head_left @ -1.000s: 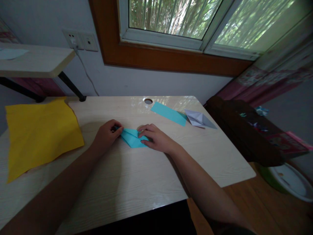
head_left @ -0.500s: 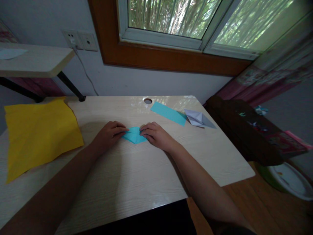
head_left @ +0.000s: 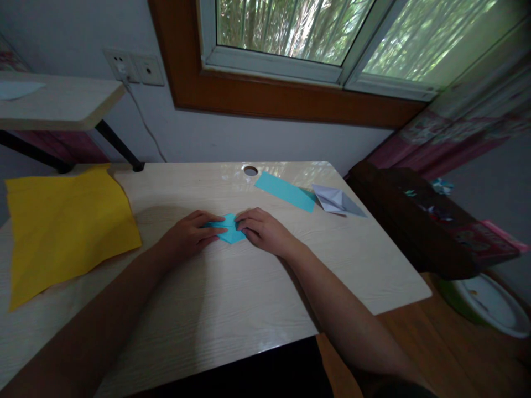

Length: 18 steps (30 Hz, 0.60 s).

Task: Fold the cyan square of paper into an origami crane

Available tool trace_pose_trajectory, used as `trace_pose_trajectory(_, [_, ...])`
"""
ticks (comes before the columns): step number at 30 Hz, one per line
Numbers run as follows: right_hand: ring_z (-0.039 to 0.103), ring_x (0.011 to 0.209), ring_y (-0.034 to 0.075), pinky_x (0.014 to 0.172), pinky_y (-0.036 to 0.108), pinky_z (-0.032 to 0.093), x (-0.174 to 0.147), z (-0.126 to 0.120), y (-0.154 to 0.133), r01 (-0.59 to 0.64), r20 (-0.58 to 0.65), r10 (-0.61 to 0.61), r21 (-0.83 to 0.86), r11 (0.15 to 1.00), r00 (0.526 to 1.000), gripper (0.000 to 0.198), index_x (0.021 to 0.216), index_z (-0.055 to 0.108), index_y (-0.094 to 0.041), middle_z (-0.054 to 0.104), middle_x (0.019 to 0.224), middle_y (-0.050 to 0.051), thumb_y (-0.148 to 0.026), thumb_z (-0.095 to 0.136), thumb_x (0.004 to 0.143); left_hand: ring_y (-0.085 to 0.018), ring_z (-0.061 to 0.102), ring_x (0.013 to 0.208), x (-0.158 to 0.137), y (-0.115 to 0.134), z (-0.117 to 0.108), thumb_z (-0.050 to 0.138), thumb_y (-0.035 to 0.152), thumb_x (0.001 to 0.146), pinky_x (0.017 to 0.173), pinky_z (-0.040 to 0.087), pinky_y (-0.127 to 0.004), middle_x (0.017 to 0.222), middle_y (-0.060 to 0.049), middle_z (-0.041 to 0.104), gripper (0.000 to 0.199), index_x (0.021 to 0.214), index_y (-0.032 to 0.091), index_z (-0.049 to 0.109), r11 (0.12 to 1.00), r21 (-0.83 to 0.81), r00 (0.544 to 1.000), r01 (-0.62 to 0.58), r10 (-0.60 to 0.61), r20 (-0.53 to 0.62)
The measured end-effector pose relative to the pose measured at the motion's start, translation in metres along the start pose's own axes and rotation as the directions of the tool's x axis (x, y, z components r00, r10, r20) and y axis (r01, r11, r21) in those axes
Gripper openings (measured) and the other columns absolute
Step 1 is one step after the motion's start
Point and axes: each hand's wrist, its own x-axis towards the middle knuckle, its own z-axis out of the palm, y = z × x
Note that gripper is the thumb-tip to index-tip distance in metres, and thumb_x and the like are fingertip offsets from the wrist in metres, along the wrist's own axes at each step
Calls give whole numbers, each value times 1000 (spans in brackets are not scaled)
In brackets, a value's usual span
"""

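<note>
A small folded piece of turquoise paper (head_left: 230,236) lies on the table, pointed toward me at its near side. My left hand (head_left: 191,234) covers its left end, fingers reaching over the top and holding it against the table. From the other side, my right hand (head_left: 261,228) has bent fingers pressed on the paper's right part, hiding that end. A crease line runs across the paper between the hands. Beyond my right hand lies a flat turquoise paper strip (head_left: 285,192). Beside the strip sits a folded pale lilac paper shape (head_left: 331,198).
A large yellow sheet (head_left: 70,232) with wavy edges covers the table's left side. The pale wooden table (head_left: 249,298) has a round cable hole (head_left: 250,171) near its back edge. A raised shelf (head_left: 62,102) stands at the back left, below a socket (head_left: 148,69).
My left hand has slid right, its fingers now reaching farther over the folded turquoise paper. My right hand has shifted only slightly and stays on the paper's right end.
</note>
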Motion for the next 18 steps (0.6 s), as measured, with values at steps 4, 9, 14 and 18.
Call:
trace_pose_trajectory(4, [62, 120, 23, 105, 44, 50, 0, -3, -5, 8, 37, -9, 39, 999, 999, 16, 111, 69, -22, 68, 126, 10, -28, 64, 97, -22, 64, 116, -1, -1, 1, 61, 25, 100, 102, 54, -42, 133, -7, 68, 29, 127, 32, 71, 1000, -8, 1000, -9, 9, -12])
trace_pose_trajectory(9, [61, 123, 24, 105, 46, 52, 0, -3, -7, 6, 34, -9, 60, 998, 999, 26, 116, 67, -25, 65, 132, 10, -36, 71, 93, -22, 66, 115, -4, -5, 3, 61, 26, 100, 101, 55, -42, 130, -7, 69, 26, 124, 29, 71, 1000, -18, 999, 1, -2, -45])
trace_pose_trajectory(14, [61, 123, 23, 105, 45, 53, 1, -2, -8, 8, 12, -9, 54, 998, 1000, 23, 117, 66, -24, 66, 130, 10, -34, 66, 97, -21, 69, 110, -5, -7, 4, 62, 27, 99, 98, 58, -40, 125, -6, 72, 25, 122, 29, 72, 999, -37, 994, 19, -23, -109])
trace_pose_trajectory(18, [64, 120, 23, 103, 44, 55, 3, 1, -10, 10, -5, -10, 28, 1000, 1000, 23, 120, 65, -24, 69, 126, 10, -32, 63, 98, -21, 70, 109, -4, -6, 2, 61, 29, 100, 98, 58, -39, 124, -6, 73, 25, 122, 30, 73, 998, -48, 993, 48, -53, -108])
